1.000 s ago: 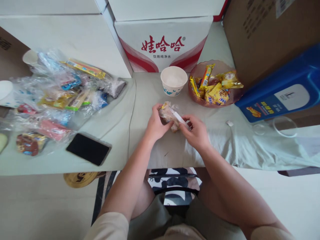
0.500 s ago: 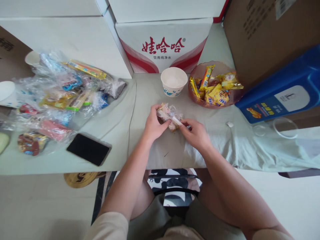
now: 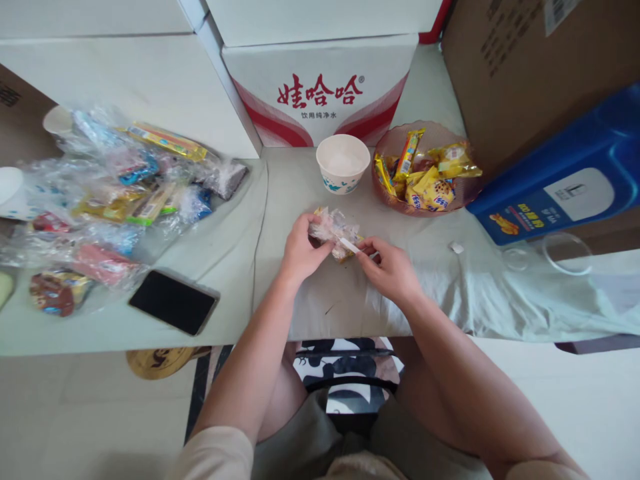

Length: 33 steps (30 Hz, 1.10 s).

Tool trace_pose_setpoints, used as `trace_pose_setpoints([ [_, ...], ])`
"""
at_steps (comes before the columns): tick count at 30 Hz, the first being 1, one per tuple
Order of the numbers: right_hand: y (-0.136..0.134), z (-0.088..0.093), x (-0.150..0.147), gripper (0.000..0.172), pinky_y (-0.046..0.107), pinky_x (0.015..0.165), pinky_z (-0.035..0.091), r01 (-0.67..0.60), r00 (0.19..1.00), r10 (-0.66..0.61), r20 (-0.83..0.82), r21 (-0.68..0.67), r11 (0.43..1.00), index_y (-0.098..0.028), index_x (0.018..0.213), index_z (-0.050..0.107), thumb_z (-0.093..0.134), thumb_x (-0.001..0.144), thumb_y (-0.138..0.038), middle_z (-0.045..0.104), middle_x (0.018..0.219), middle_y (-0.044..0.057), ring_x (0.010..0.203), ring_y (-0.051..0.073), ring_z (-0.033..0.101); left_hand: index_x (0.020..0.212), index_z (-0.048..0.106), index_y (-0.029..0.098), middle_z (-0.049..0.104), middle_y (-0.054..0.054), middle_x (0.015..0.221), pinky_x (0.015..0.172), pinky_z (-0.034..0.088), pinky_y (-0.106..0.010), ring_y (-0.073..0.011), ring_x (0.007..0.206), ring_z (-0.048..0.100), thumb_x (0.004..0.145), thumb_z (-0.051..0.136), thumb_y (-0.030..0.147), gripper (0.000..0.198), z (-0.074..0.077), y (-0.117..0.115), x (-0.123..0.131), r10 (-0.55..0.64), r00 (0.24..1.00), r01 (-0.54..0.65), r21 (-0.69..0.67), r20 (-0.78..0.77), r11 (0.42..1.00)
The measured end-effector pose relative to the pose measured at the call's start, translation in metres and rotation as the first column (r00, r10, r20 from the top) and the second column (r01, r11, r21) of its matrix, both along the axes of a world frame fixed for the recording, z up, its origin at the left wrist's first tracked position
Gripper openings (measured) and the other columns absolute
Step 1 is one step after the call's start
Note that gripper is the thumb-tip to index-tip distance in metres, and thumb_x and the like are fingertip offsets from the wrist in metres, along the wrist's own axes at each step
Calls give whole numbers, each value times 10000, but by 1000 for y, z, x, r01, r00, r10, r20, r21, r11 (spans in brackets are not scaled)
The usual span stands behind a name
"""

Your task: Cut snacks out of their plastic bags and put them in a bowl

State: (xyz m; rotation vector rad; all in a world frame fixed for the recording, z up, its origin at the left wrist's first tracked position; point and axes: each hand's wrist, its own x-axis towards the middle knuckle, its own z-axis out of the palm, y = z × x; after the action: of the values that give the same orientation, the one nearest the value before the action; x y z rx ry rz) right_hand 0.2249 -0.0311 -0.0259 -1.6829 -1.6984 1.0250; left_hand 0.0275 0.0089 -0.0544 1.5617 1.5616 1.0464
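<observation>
My left hand (image 3: 300, 252) and my right hand (image 3: 387, 267) both grip a small clear-wrapped snack packet (image 3: 334, 231) just above the cloth-covered table (image 3: 350, 300). The left fingers curl round its left end. The right fingers pinch its right end, where a white strip of wrapper shows. Just beyond the packet stands a white paper cup (image 3: 343, 162), and to its right a pinkish bowl (image 3: 425, 170) filled with yellow wrapped snacks.
A pile of snacks in clear bags (image 3: 115, 200) covers the table's left side, with a black phone (image 3: 173, 302) near the front edge. White cartons (image 3: 320, 87) stand behind. A brown box and a blue box (image 3: 555, 180) stand at the right.
The packet has turned and flattened in my hands; my right fingers have shifted along its right end. The view has drifted slightly.
</observation>
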Motion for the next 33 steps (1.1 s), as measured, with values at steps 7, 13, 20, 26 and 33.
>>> trace_pose_setpoints([
  [7, 0, -4, -1, 223, 300, 625, 437, -17, 1000, 17, 17, 11, 1000, -236, 998, 699, 575, 890, -386, 736, 825, 33, 642, 170, 604, 1044, 552, 242, 674, 9, 956, 632, 453, -265, -112, 669, 556, 718, 799, 202, 411, -2, -2, -1, -8, 1000, 8, 27, -19, 1000],
  [13, -1, -5, 0, 225, 302, 634, 433, -27, 998, 27, 57, -13, 1000, -238, 1011, 696, 571, 894, -385, 742, 861, 34, 649, 169, 608, 1067, 552, 242, 671, -2, 985, 662, 466, -272, -137, 754, 599, 720, 797, 212, 426, -2, -2, -2, -11, 1000, 12, 37, -27, 999],
  [20, 2, -6, 5, 234, 305, 640, 444, 3, 997, -3, 72, 6, 1000, -237, 1036, 697, 589, 881, -376, 747, 850, 43, 676, 186, 625, 1044, 538, 242, 634, 22, 874, 594, 424, -264, -104, 615, 523, 714, 765, 175, 406, 0, -1, -5, 14, 1000, -15, 16, 28, 1000],
  [26, 3, -1, 18, 275, 317, 643, 466, -13, 998, 4, 63, 141, 990, -222, 1033, 699, 572, 881, -412, 753, 914, 81, 672, 192, 615, 1015, 526, 246, 584, 46, 800, 609, 403, -273, -111, 598, 496, 719, 733, 151, 373, -1, 2, -12, 115, 993, -114, 52, -12, 992],
  [33, 7, -13, 25, 289, 358, 686, 442, 21, 925, -100, 367, 213, 977, -214, 1082, 700, 539, 916, -387, 753, 1010, 130, 852, 287, 659, 885, 527, 234, 530, 54, 692, 615, 363, -287, -129, 588, 481, 821, 706, 281, 195, 7, 3, -19, 178, 982, -178, -3, -64, 984],
])
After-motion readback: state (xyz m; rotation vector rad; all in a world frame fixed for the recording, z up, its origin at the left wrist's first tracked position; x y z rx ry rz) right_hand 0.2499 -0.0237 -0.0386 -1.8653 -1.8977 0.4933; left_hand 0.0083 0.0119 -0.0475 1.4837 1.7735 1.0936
